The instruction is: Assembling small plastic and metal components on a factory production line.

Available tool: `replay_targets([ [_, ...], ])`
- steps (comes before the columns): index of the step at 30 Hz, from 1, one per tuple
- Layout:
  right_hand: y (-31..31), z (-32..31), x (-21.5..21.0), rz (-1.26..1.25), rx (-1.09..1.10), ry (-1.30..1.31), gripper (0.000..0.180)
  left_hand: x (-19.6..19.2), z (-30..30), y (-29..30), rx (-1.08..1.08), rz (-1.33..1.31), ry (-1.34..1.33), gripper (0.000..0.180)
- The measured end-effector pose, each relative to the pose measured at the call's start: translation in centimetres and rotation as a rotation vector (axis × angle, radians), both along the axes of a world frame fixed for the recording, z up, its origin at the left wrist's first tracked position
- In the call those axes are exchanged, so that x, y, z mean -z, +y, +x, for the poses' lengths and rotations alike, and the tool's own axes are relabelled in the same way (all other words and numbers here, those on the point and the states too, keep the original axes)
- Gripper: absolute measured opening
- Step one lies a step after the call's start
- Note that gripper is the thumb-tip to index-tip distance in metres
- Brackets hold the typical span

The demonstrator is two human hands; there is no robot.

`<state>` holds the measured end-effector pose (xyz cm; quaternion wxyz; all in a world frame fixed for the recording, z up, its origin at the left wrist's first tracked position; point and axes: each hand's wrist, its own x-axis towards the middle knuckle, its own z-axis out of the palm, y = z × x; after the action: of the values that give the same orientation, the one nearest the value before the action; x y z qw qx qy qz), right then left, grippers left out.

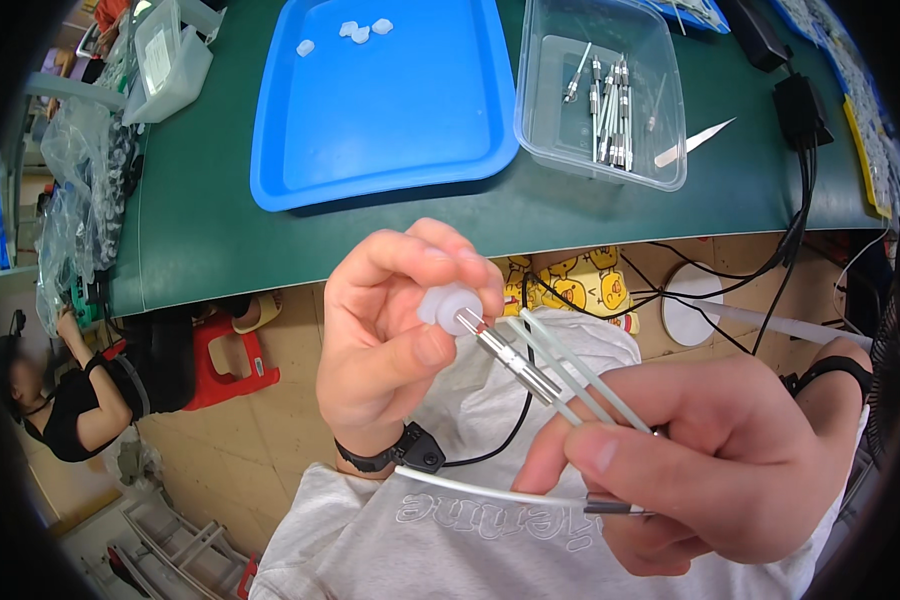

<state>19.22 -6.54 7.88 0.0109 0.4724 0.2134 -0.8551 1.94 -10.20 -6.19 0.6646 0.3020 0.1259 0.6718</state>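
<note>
Between the thumb and fingers of my left hand (395,320) is a small translucent white plastic cap (450,307). My right hand (710,460) grips several thin pale rods (580,380) with silvery metal fittings. One rod's metal fitting (515,362) points at the cap, and its thin tip meets the cap's opening; how deep it sits I cannot tell. Another rod (490,487) sticks out leftward below my right fingers. On the blue tray (390,120) lie several similar white caps (355,32). The clear plastic box (526,110) beside it holds several metal-fitted rods (612,115).
A white pointed strip (695,143) lies right of the box on the green table (200,220). Black cables (805,195) hang off the right side. Beneath are a round white seat (692,305) and a yellow cushion (590,285). At left, a person (90,400) works near a red stool (220,365).
</note>
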Motion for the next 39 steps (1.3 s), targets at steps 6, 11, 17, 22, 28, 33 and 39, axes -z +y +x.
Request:
replay_targets([
  [6, -0.1, -0.1, 0.2, 0.053, -0.031, 0.001, 0.022, 0.1, -0.1, 0.1, -0.006, 0.001, 0.011, 0.031],
  [11, 0.0, 0.2, 0.5, 0.125, -0.127, -0.004, 0.022, -0.1, -0.2, 0.0, -0.004, -0.023, 0.034, 0.031],
  [17, 0.4, 0.1, 0.1, 0.153, -0.230, -0.043, 0.022, -0.3, -0.4, -0.2, 0.009, -0.055, 0.056, 0.031],
  [22, 0.8, 0.1, -0.2, 0.200, -0.324, -0.024, 0.023, -0.4, -0.5, -0.3, 0.023, -0.055, 0.054, 0.032],
  [28, 0.8, 0.2, -0.3, 0.182, -0.299, -0.045, 0.023, -0.2, -0.3, 0.0, 0.002, 0.013, 0.075, 0.030],
  [33, 0.0, 0.4, -0.1, 0.159, -0.227, -0.044, 0.021, -0.5, -0.2, -0.3, -0.061, 0.065, 0.136, 0.030],
  [39, -0.2, 0.8, 0.4, 0.180, -0.183, 0.015, 0.021, -0.7, -0.4, -0.3, -0.110, 0.078, 0.251, 0.031],
])
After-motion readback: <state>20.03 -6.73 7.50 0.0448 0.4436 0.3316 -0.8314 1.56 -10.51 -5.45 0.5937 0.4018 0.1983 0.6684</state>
